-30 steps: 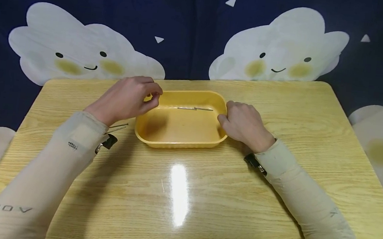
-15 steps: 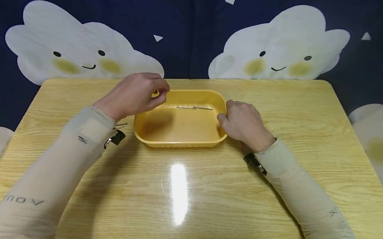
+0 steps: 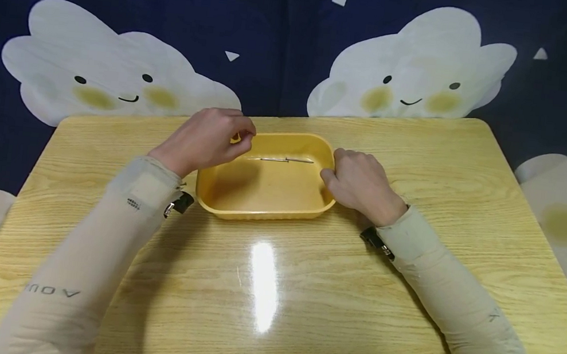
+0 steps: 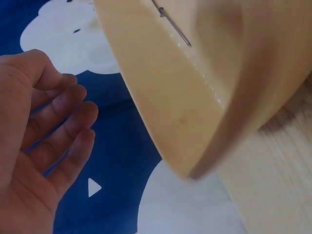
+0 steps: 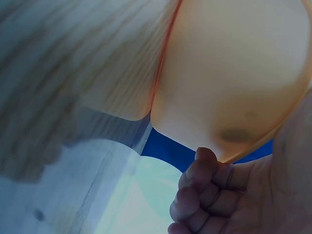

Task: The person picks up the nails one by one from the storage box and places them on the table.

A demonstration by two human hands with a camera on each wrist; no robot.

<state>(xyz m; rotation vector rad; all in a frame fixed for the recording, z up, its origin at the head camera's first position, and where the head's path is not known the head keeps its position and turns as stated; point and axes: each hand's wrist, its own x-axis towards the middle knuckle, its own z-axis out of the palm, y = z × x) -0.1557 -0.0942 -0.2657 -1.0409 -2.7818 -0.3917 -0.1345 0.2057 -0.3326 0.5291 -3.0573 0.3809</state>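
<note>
A yellow plastic tray (image 3: 282, 191) stands near the far side of the table, its long side toward me. Two thin metal nails (image 3: 285, 159) lie end to end inside it, along the far wall. Above the tray's far left corner is my left hand (image 3: 210, 137), thumb and index fingertip brought together. The left wrist view shows no object in that hand (image 4: 53, 122); whether something small is pinched stays hidden. My right hand (image 3: 363, 182) grips the tray's right end, thumb over the rim. Its curled fingers (image 5: 204, 175) show beside the tray wall.
Just left of the tray, a nail end (image 3: 182, 185) peeks out beside the left wrist, mostly covered. The wooden table (image 3: 351, 322) has a bright reflection in front of the tray. A dark blue cloth (image 3: 282, 38) with printed clouds hangs behind the far edge.
My left hand has shifted right and slightly away from me, over the tray's corner. Its wrist now covers most of the nails left of the tray. The right hand keeps its grip.
</note>
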